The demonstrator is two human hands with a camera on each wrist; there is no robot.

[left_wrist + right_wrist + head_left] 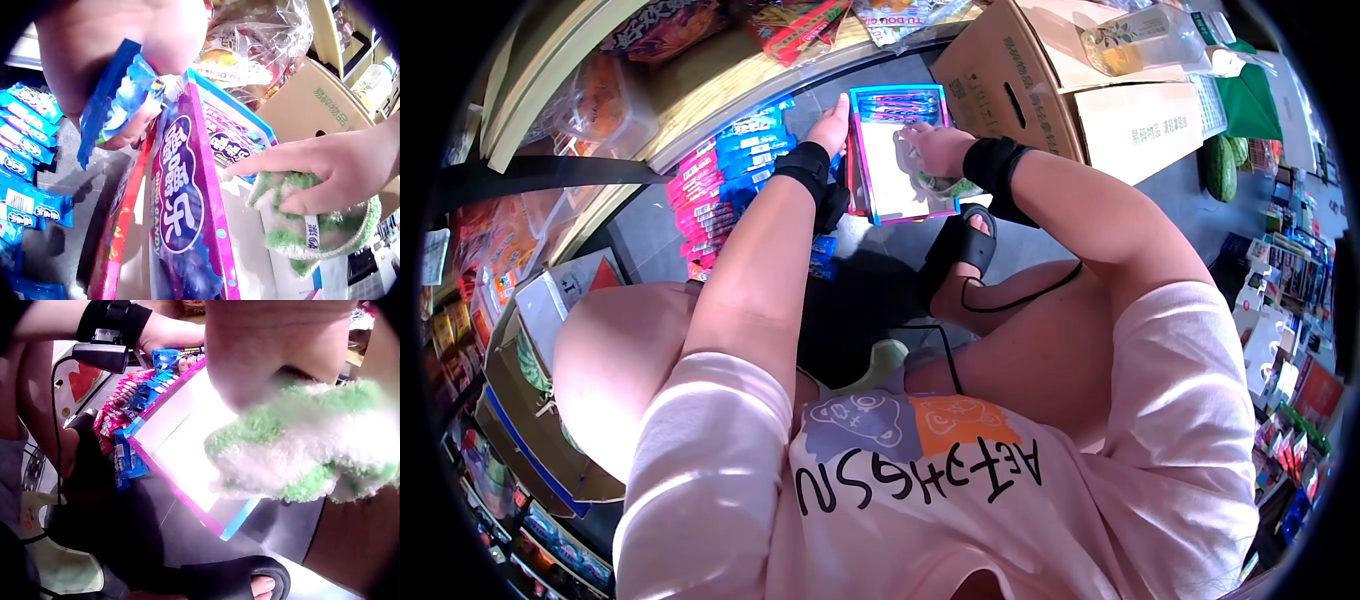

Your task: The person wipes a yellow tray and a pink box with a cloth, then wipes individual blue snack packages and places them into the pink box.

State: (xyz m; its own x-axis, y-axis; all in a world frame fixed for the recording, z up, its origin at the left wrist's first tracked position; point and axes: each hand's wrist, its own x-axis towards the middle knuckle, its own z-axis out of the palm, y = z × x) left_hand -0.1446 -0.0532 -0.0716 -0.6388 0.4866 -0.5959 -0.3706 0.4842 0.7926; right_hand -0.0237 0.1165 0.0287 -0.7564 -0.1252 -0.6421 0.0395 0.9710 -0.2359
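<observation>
An open display box (890, 180) with blue and purple edges is held tilted above the floor, with candy packs (231, 147) lined up at its far end. My left hand (830, 128) is at the box's left side and pinches a blue candy packet (119, 100), its fingers beside the purple printed wall (182, 181). A red-edged box (112, 244) stands against that wall. My right hand (340, 169) grips a green and white fluffy cloth (319, 225) over the inside of the box, index finger stretched toward the packs.
Rows of pink and blue packets (725, 180) lie on the floor left of the box. A cardboard carton (1040, 85) with a bottle (1140, 42) on it is at the back right. A wooden shelf (700, 100) runs along the back left. A sandalled foot (972, 240) is near the box.
</observation>
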